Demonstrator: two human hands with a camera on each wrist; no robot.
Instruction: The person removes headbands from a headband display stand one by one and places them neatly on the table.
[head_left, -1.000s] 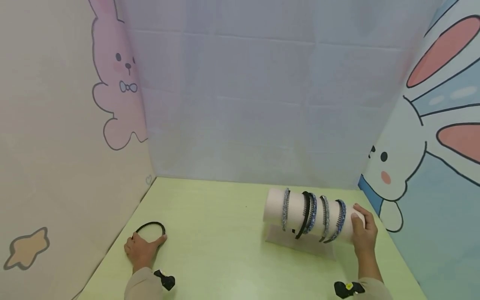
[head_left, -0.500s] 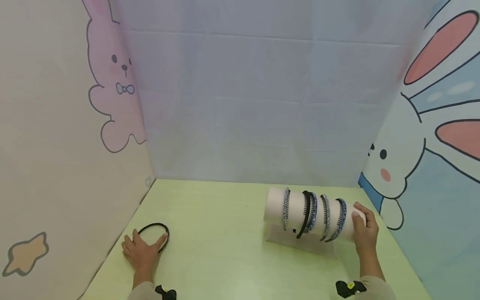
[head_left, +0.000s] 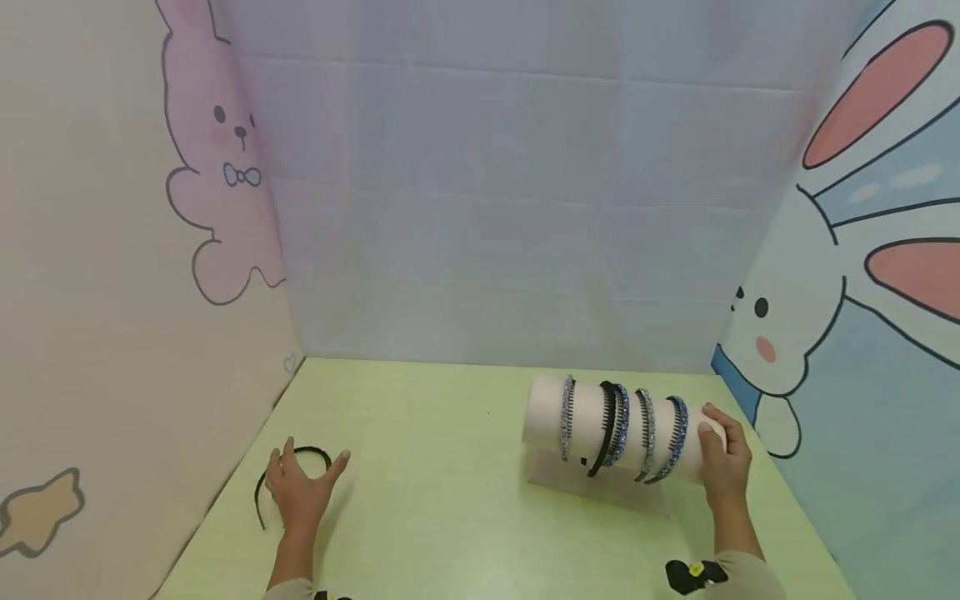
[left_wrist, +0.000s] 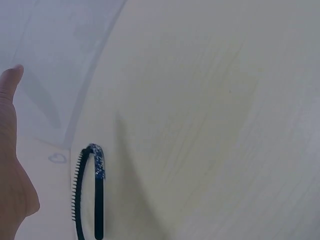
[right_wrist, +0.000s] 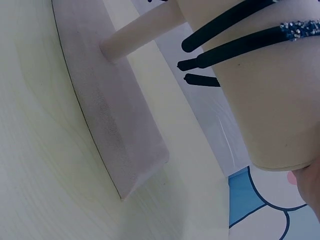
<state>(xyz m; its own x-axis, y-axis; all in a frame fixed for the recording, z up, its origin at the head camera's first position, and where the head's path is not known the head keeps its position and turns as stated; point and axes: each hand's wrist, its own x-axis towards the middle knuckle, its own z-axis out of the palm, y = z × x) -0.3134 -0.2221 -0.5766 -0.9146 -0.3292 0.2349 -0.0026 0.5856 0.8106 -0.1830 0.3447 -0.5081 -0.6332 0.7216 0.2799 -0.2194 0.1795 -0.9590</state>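
Note:
A dark toothed headband (head_left: pixel 258 500) lies on the table at the left in the head view. Just over it hovers my left hand (head_left: pixel 303 492), thumb and fingers spread with nothing held. The left wrist view shows this headband (left_wrist: pixel 99 200) apart from the hand, with a glittery section on its curve. My right hand (head_left: pixel 726 462) grips the right end of a white cylindrical headband stand (head_left: pixel 543 417). Several headbands sit around the cylinder, mostly with blue or silvery glitter, among them a black one (head_left: pixel 604 442). Most of the right hand is out of the right wrist view.
Under the cylinder, a post joins it to a flat pale base (right_wrist: pixel 115 115) on the table. The light green table (head_left: pixel 420 500) is bounded by a white back sheet (head_left: pixel 450 250) and side walls with cartoon rabbits.
My left hand has let go of the headband, its fingers spreading as it lifts and shifts slightly right. The headband stays on the table. The right hand keeps its grip on the stand.

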